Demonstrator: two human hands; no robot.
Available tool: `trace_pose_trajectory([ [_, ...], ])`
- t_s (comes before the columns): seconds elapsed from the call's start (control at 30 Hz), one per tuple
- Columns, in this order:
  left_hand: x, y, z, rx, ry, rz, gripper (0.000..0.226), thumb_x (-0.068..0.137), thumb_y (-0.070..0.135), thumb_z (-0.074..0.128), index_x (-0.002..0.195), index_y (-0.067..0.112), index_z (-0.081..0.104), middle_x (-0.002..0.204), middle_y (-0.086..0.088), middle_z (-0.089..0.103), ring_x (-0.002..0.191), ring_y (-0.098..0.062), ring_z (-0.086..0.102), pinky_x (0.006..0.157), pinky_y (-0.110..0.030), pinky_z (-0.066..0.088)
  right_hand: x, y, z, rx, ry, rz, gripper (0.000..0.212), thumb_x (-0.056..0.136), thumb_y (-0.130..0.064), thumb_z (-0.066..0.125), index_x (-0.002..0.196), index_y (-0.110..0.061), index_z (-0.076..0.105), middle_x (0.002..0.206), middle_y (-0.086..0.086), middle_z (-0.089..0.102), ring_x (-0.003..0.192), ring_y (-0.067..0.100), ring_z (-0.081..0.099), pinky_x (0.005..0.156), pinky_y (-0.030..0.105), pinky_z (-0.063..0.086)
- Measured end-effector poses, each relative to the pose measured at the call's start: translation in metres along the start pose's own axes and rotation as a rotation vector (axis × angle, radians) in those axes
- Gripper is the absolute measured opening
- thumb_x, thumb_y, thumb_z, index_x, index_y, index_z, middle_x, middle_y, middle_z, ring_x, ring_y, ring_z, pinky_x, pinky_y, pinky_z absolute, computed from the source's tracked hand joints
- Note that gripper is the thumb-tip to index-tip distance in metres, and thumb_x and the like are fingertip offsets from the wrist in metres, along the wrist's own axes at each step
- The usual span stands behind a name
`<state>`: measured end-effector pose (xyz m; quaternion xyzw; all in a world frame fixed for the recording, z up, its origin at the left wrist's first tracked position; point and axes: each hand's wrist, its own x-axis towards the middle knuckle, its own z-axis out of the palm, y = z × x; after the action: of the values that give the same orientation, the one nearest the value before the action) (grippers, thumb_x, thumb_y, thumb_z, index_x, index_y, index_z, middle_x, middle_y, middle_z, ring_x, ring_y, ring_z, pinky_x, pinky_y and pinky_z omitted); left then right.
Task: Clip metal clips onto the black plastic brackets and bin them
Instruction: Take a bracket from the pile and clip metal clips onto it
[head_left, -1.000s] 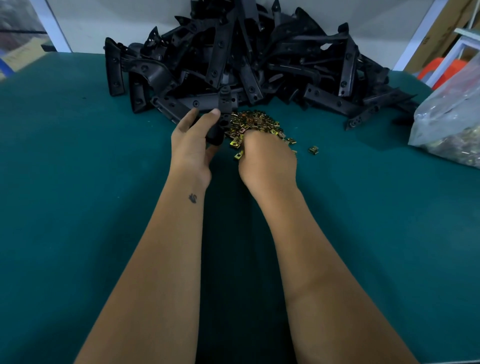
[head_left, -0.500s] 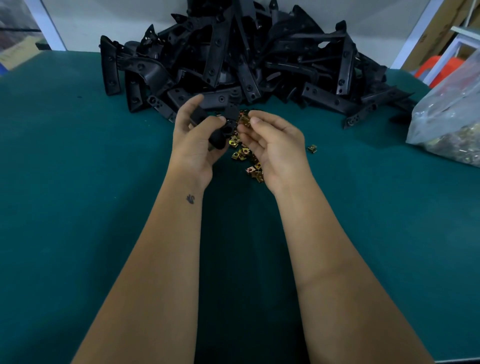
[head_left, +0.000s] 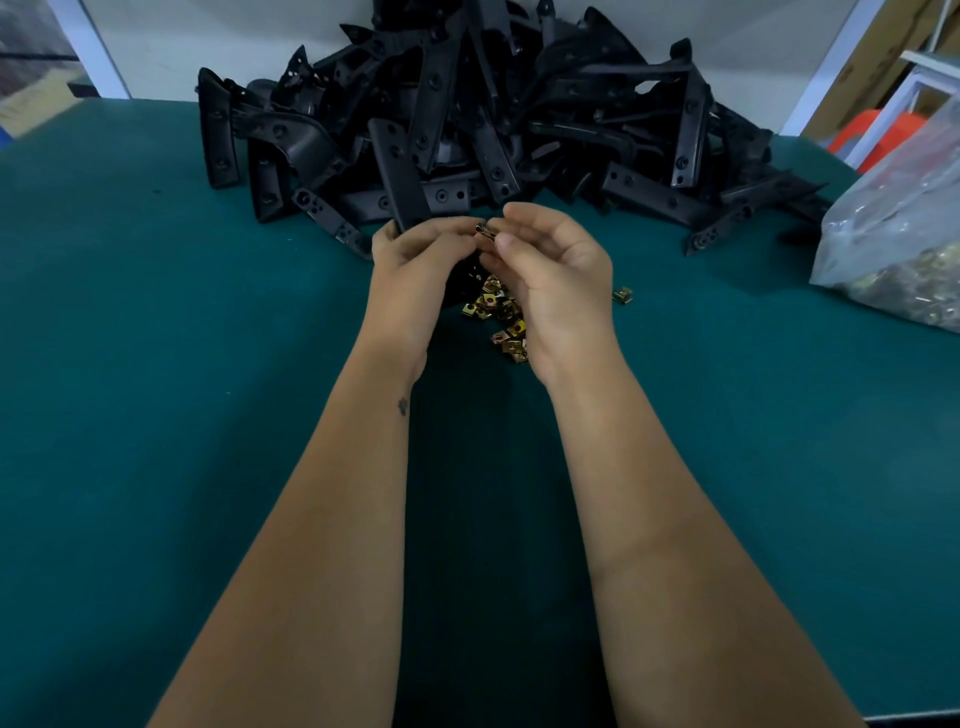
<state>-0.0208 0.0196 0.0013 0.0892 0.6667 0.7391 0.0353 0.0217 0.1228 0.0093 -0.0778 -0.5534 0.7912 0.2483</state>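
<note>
My left hand (head_left: 415, 270) grips a black plastic bracket (head_left: 400, 176) that sticks up and away from the fingers. My right hand (head_left: 556, 270) pinches a small metal clip (head_left: 484, 230) between thumb and fingertips, right beside the left hand's fingertips. Both hands hover above a small heap of gold-coloured metal clips (head_left: 498, 312) on the green table; the heap is partly hidden by the hands. A large pile of black brackets (head_left: 519, 119) lies just beyond.
A clear plastic bag of clips (head_left: 898, 244) sits at the right edge of the green table (head_left: 156, 364). One stray clip (head_left: 622, 295) lies right of the heap. An orange stool (head_left: 878, 130) stands beyond the table's far right corner.
My right hand lifted off the clip heap with a clip and turned palm up. My left hand raised the bracket, and both hands came together above the heap.
</note>
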Motion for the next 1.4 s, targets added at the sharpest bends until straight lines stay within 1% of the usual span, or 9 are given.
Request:
trace_pose_trajectory([
  [0.13, 0.001, -0.003, -0.002, 0.038, -0.021, 0.060, 0.014, 0.086, 0.025, 0.074, 0.099, 0.026, 0.078, 0.134, -0.005, 0.045, 0.116, -0.012, 0.059, 0.104, -0.034, 0.049, 0.000, 0.001, 0.000, -0.054, 0.008, -0.031, 0.020, 0.089, 0.011, 0.061, 0.097, -0.007, 0.066, 0.087, 0.007, 0.071, 0.088, 0.016, 0.070, 0.082, 0.028, 0.058],
  [0.27, 0.001, -0.003, -0.003, 0.059, -0.026, 0.102, 0.010, 0.086, 0.023, 0.076, 0.093, 0.031, 0.077, 0.132, -0.011, 0.049, 0.115, -0.011, 0.058, 0.099, -0.020, 0.049, -0.001, 0.001, 0.000, -0.122, 0.023, -0.071, 0.023, 0.088, 0.009, 0.062, 0.098, -0.011, 0.065, 0.089, 0.006, 0.071, 0.087, 0.013, 0.069, 0.079, 0.025, 0.057],
  [0.5, 0.003, -0.007, -0.003, 0.075, -0.038, 0.096, 0.010, 0.088, 0.021, 0.073, 0.095, 0.028, 0.076, 0.133, -0.015, 0.051, 0.128, -0.022, 0.050, 0.111, -0.038, 0.042, -0.002, 0.005, 0.005, -0.188, 0.075, -0.111, 0.033, 0.088, 0.010, 0.058, 0.101, -0.019, 0.050, 0.090, 0.007, 0.070, 0.085, 0.011, 0.068, 0.080, 0.024, 0.056],
  [0.63, 0.002, -0.007, -0.002, 0.099, 0.000, 0.106, 0.011, 0.088, 0.021, 0.073, 0.094, 0.031, 0.075, 0.135, -0.012, 0.050, 0.134, -0.019, 0.043, 0.114, -0.034, 0.039, -0.003, 0.006, 0.005, -0.213, 0.098, -0.124, 0.034, 0.087, 0.007, 0.062, 0.101, -0.020, 0.048, 0.090, 0.006, 0.071, 0.085, 0.013, 0.069, 0.087, 0.032, 0.058],
  [0.77, 0.001, -0.004, -0.001, 0.074, 0.042, 0.136, 0.014, 0.088, 0.021, 0.074, 0.089, 0.035, 0.073, 0.133, -0.010, 0.050, 0.123, -0.009, 0.050, 0.101, -0.012, 0.042, -0.004, 0.003, 0.006, -0.263, 0.063, -0.166, 0.036, 0.083, 0.007, 0.067, 0.100, -0.020, 0.051, 0.092, 0.007, 0.072, 0.084, 0.013, 0.068, 0.081, 0.025, 0.056],
  [0.93, 0.002, -0.007, -0.002, 0.007, 0.042, 0.133, 0.011, 0.083, 0.025, 0.079, 0.085, 0.035, 0.077, 0.128, -0.007, 0.053, 0.126, -0.021, 0.053, 0.107, -0.036, 0.046, -0.006, 0.002, 0.007, -0.310, 0.093, -0.232, 0.032, 0.083, 0.005, 0.069, 0.097, -0.018, 0.052, 0.090, 0.007, 0.072, 0.083, 0.012, 0.068, 0.078, 0.020, 0.053],
  [1.07, 0.005, -0.007, -0.005, -0.059, 0.004, 0.143, 0.008, 0.077, 0.028, 0.080, 0.078, 0.036, 0.080, 0.100, 0.019, 0.066, 0.130, -0.026, 0.049, 0.111, -0.044, 0.041, -0.005, 0.001, 0.006, -0.302, 0.094, -0.218, 0.033, 0.084, 0.007, 0.067, 0.098, -0.019, 0.052, 0.091, 0.008, 0.072, 0.083, 0.014, 0.068, 0.079, 0.021, 0.054],
  [1.23, 0.003, -0.007, -0.005, -0.001, 0.030, 0.179, 0.011, 0.083, 0.022, 0.078, 0.085, 0.033, 0.078, 0.125, -0.007, 0.056, 0.120, -0.015, 0.056, 0.105, -0.031, 0.047, -0.006, 0.001, 0.008, -0.283, 0.095, -0.214, 0.034, 0.081, 0.006, 0.070, 0.100, -0.017, 0.053, 0.090, 0.008, 0.070, 0.079, 0.008, 0.066, 0.075, 0.017, 0.052],
  [1.4, 0.001, -0.005, -0.002, 0.055, 0.074, 0.194, 0.012, 0.085, 0.018, 0.077, 0.091, 0.028, 0.075, 0.132, -0.010, 0.051, 0.129, -0.022, 0.050, 0.109, -0.036, 0.044, -0.008, 0.003, 0.010, -0.260, 0.143, -0.206, 0.036, 0.080, 0.004, 0.073, 0.096, -0.021, 0.053, 0.087, 0.005, 0.071, 0.075, 0.006, 0.068, 0.067, 0.014, 0.050],
])
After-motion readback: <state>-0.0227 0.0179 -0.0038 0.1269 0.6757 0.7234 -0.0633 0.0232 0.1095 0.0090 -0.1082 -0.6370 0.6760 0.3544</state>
